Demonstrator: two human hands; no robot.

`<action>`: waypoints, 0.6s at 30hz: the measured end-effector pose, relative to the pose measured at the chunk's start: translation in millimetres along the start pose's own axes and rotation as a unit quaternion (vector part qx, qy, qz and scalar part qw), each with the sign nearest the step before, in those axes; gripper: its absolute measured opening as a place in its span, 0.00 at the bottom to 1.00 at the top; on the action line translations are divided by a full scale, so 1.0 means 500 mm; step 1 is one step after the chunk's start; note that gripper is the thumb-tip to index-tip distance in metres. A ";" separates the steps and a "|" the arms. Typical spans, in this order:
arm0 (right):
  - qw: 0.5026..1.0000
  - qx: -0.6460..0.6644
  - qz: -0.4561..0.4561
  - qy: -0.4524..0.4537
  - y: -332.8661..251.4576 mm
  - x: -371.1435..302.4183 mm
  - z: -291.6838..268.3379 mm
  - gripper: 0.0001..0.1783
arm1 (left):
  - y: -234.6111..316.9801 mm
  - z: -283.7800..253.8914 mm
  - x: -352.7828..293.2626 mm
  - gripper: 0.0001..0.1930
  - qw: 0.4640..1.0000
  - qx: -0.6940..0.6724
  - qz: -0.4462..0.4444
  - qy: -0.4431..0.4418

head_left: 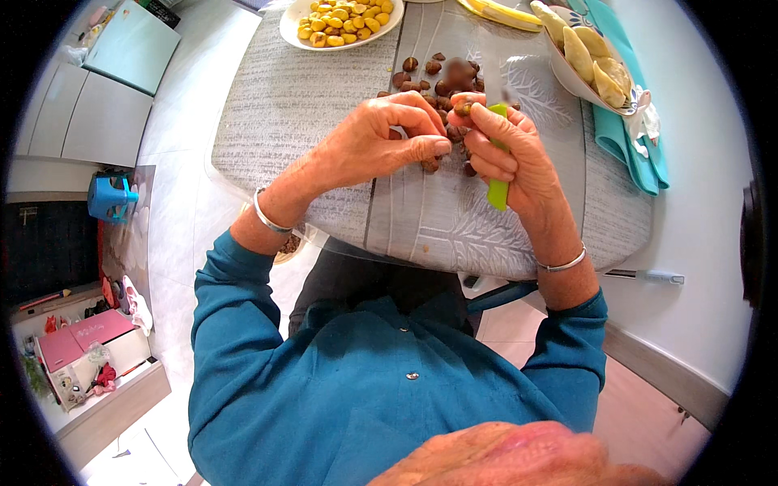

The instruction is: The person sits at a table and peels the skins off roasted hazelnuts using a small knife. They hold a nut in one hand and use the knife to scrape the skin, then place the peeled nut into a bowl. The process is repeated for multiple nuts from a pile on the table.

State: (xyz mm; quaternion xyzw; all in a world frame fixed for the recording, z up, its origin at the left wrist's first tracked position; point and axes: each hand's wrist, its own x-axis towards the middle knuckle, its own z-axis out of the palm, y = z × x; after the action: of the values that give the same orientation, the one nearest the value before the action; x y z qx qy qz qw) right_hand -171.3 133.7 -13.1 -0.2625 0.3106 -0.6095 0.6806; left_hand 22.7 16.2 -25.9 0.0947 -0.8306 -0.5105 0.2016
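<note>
My right hand (510,150) is closed around a green-handled knife (498,194), its handle end pointing down toward me; its blade is hard to make out. Between that hand's thumb and fingertips sits a brown chestnut (463,108). Just to the left, my left hand (397,134) has its fingers curled and the thumb tip close to the forefinger; whether anything is pinched there is hidden. Several brown chestnuts (410,64) lie loose on the table beneath and beyond both hands. Beyond my left hand stands a white plate (301,40) of peeled yellow chestnuts (344,22).
A bowl (566,71) of pale, crescent-shaped dumplings (609,81) stands at the far right on a turquoise cloth (624,150), with crumpled white tissue (644,121) beside it. Bananas (506,14) lie at the far edge. The grey table (275,105) has a rounded front edge close to me.
</note>
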 end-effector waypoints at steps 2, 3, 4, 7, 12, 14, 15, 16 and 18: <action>1.000 0.003 0.002 0.018 -0.002 -0.001 0.011 0.14 | -0.004 -0.011 -0.002 0.09 1.000 0.019 -0.001 0.005; 1.000 0.004 0.004 0.026 -0.002 -0.001 0.015 0.14 | -0.006 -0.010 -0.002 0.09 0.999 -0.015 -0.003 0.043; 1.000 0.005 0.010 0.026 0.000 -0.001 0.016 0.14 | -0.010 -0.007 0.000 0.10 0.995 -0.049 -0.005 0.081; 1.000 0.005 0.029 0.008 0.006 0.000 0.011 0.12 | 0.009 0.008 0.011 0.12 0.991 -0.052 0.040 0.112; 0.999 -0.005 0.046 -0.015 0.024 0.004 -0.005 0.10 | 0.003 0.007 0.011 0.16 0.993 -0.004 0.077 0.091; 0.999 -0.004 0.046 -0.008 0.023 0.002 0.000 0.12 | 0.000 0.007 0.012 0.16 0.991 -0.028 0.086 0.098; 0.999 -0.004 0.046 -0.004 0.022 -0.001 0.004 0.13 | -0.003 0.006 0.013 0.15 0.989 -0.072 0.071 0.106; 0.997 -0.071 0.012 0.035 0.022 0.000 0.014 0.14 | -0.005 -0.004 0.013 0.15 0.986 -0.109 0.056 0.117; 0.971 -0.201 -0.060 0.112 0.025 -0.008 0.039 0.16 | -0.006 -0.015 0.010 0.15 0.963 -0.234 0.026 0.134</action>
State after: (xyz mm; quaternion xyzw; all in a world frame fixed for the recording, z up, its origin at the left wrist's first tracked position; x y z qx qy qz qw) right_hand -148.7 138.5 -8.6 -0.3424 0.4850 -0.5993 0.5370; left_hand 21.2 7.2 -24.3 0.0909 -0.6555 -0.6678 0.3408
